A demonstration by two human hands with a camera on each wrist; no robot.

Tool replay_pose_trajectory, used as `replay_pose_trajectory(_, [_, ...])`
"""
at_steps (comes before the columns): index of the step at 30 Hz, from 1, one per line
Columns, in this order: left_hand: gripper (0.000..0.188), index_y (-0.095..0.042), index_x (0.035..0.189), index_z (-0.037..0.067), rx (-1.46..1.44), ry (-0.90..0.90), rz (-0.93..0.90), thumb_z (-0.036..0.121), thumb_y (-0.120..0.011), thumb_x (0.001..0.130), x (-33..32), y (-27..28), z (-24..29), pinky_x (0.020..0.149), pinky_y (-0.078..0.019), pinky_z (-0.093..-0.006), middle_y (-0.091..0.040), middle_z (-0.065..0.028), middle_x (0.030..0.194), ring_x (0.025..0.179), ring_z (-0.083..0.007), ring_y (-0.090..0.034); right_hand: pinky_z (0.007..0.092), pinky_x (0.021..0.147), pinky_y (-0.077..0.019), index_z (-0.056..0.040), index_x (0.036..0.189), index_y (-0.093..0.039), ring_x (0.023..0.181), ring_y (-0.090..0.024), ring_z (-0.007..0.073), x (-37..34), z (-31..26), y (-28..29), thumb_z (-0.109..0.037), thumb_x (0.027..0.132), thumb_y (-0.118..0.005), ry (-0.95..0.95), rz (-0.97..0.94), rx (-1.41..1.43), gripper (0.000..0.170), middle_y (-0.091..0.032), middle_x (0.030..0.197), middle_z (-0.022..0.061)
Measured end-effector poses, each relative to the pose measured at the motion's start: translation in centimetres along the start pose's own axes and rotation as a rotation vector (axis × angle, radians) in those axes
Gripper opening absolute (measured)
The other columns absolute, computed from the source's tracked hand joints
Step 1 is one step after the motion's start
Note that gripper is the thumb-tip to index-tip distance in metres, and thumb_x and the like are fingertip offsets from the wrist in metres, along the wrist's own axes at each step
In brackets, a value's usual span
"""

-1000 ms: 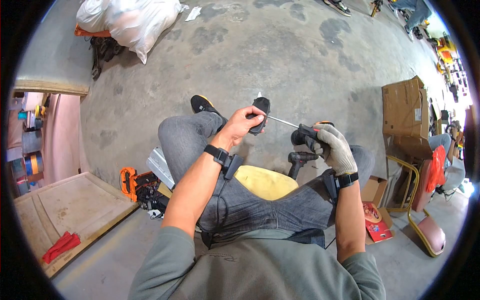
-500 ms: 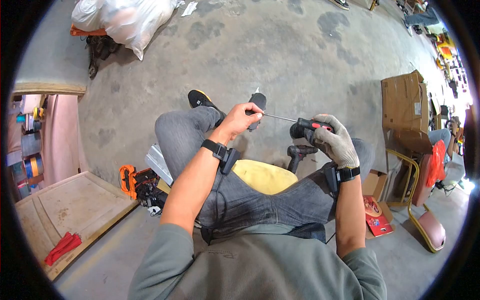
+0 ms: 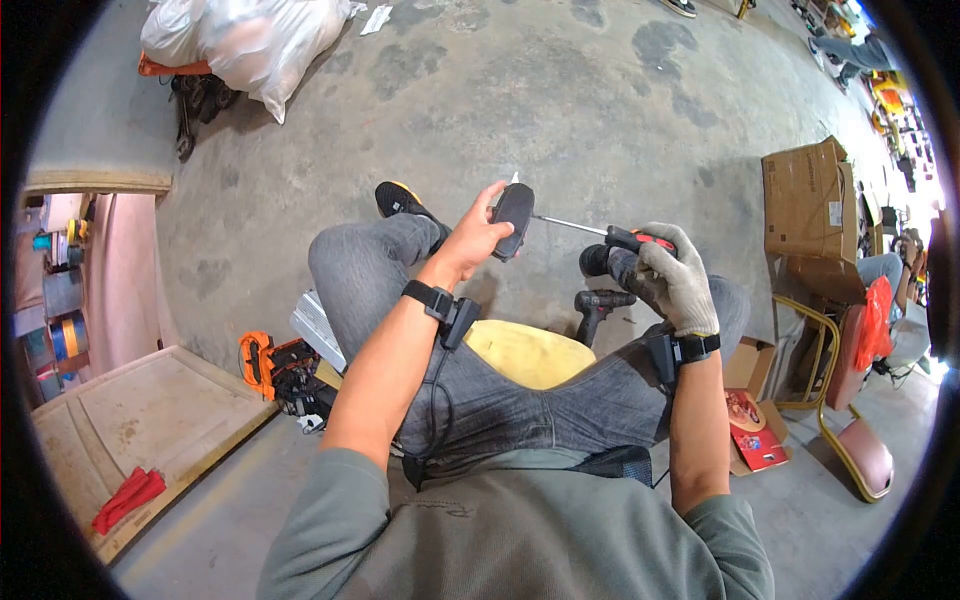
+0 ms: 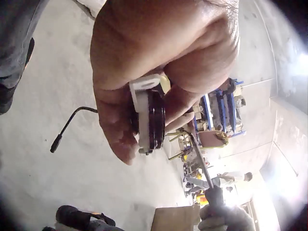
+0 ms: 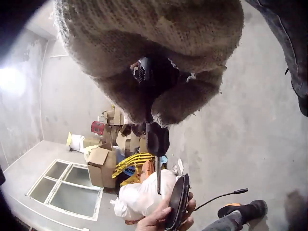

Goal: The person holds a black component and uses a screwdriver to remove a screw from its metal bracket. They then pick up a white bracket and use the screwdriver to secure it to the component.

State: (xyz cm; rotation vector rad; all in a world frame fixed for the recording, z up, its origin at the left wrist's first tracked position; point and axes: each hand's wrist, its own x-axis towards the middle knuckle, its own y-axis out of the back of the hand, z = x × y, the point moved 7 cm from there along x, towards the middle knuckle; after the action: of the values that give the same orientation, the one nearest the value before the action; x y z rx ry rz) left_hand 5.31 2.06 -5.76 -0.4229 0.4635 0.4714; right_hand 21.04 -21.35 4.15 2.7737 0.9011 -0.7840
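In the head view the bare left hand (image 3: 468, 243) grips a black oval housing (image 3: 514, 216), thumb on its near face and fingers behind. Its edge shows dark and pale layers in the left wrist view, and a short black cable (image 4: 72, 118) with a plug end hangs out beside the hand. A grey knit work glove covers the right hand (image 3: 682, 288), which grips the black and red handle of a screwdriver (image 3: 575, 226). The screwdriver's shaft points left, its tip close to the housing's right edge. From the right wrist view the tip appears beside the housing (image 5: 178, 204).
A cordless drill (image 3: 600, 306) is between the knees, near a yellow pad (image 3: 530, 356). Orange and black gear (image 3: 285, 370) lies by the left leg. A cardboard box (image 3: 808, 210), a chair (image 3: 855, 465) and a red carton (image 3: 755, 440) are on the right.
The housing has turned in the left hand so its broad face shows more. After drawing nearer to the left fingers, the screwdriver has shifted slightly right with the gloved hand.
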Motion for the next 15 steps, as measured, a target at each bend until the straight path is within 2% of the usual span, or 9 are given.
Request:
replay_pose_trajectory(1, [0.052,-0.041,0.145,0.002,0.001,-0.001,0.000,-0.003,-0.053,0.094,0.0,0.0,0.3,0.076,-0.0603,-0.0381,-0.061,-0.0161,0.116,0.092,-0.0234,-0.068,0.0235,0.061,-0.0484,0.0039,0.121,-0.056,0.070,-0.059,0.0117,0.0,0.0,0.2,-0.009,0.088,-0.068,0.001,-0.001,0.001,0.038,-0.060,0.085,0.0051])
replay_pose_trajectory(3, [0.063,-0.027,0.150,0.000,-0.194,0.078,0.033,-0.005,-0.047,0.091,0.0,0.4,0.4,0.084,-0.0615,-0.0448,-0.056,-0.0227,0.126,0.103,-0.0319,-0.068,0.0240,0.060,-0.0497,0.0036,0.121,-0.056,0.070,-0.058,0.0116,0.1,-0.1,0.6,-0.006,0.090,-0.066,0.015,-0.017,0.156,0.034,-0.059,0.085,0.0050])
replay_pose_trajectory(4, [0.063,-0.027,0.150,0.000,-0.192,0.075,0.037,-0.005,-0.047,0.091,0.4,0.8,0.2,0.084,-0.0615,-0.0448,-0.056,-0.0227,0.126,0.103,-0.0319,-0.068,0.0240,0.060,-0.0497,0.0036,0.121,-0.056,0.070,-0.058,0.0116,0.1,0.0,0.7,-0.006,0.090,-0.066,0.016,-0.022,0.157,0.034,-0.059,0.085,0.0050])
replay_pose_trajectory(6, [0.063,-0.024,0.150,-0.002,-0.505,0.001,-0.210,-0.003,-0.045,0.091,0.8,0.2,0.9,0.089,-0.0604,-0.0485,-0.054,-0.0242,0.129,0.110,-0.0353,-0.065,0.0243,0.058,-0.0497,0.0032,0.120,-0.056,0.069,-0.058,0.0110,0.2,0.1,0.6,-0.005,0.090,-0.065,0.013,-0.023,0.192,0.033,-0.058,0.084,0.0053])
replay_pose_trajectory(7, [0.062,-0.025,0.150,-0.001,-0.553,0.013,-0.220,-0.002,-0.043,0.091,0.7,0.3,0.9,0.089,-0.0598,-0.0512,-0.053,-0.0232,0.131,0.113,-0.0370,-0.064,0.0243,0.058,-0.0497,0.0032,0.120,-0.056,0.069,-0.058,0.0110,0.2,0.1,0.4,-0.005,0.090,-0.065,0.011,-0.036,0.193,0.033,-0.058,0.084,0.0053])
replay_pose_trajectory(10, [0.059,-0.030,0.150,0.001,-0.574,0.007,-0.154,-0.002,-0.042,0.092,0.0,0.0,1.7,0.090,-0.0596,-0.0518,-0.052,-0.0225,0.132,0.114,-0.0382,-0.063,0.0232,0.057,-0.0489,0.0029,0.120,-0.056,0.067,-0.057,0.0103,0.0,-0.1,-0.1,-0.005,0.089,-0.066,0.034,-0.049,0.230,0.033,-0.058,0.084,0.0056])
replay_pose_trajectory(12, [0.053,-0.034,0.149,0.005,-0.604,-0.008,-0.186,0.003,-0.044,0.097,0.8,0.4,1.1,0.088,-0.0602,-0.0514,-0.053,-0.0223,0.133,0.113,-0.0393,-0.063,0.0231,0.058,-0.0485,0.0029,0.120,-0.056,0.068,-0.057,0.0110,-0.1,-0.1,-0.1,-0.006,0.089,-0.066,0.019,-0.047,0.172,0.033,-0.058,0.084,0.0052])
replay_pose_trajectory(14, [0.048,-0.036,0.149,0.007,-0.816,0.053,-0.285,0.014,-0.045,0.103,1.3,0.2,0.5,0.086,-0.0608,-0.0494,-0.057,-0.0200,0.130,0.111,-0.0377,-0.064,0.0232,0.059,-0.0483,0.0028,0.120,-0.056,0.068,-0.057,0.0111,-0.1,-0.2,-0.3,-0.006,0.089,-0.066,0.029,-0.042,0.140,0.034,-0.058,0.084,0.0052])
replay_pose_trajectory(15, [0.048,-0.036,0.149,0.007,-0.817,0.054,-0.284,0.014,-0.045,0.103,1.3,0.1,0.5,0.086,-0.0608,-0.0494,-0.057,-0.0200,0.130,0.111,-0.0377,-0.064,0.0233,0.060,-0.0480,0.0027,0.120,-0.056,0.068,-0.057,0.0112,-0.2,-0.2,-0.5,-0.007,0.088,-0.066,0.038,-0.038,0.108,0.034,-0.059,0.084,0.0052])
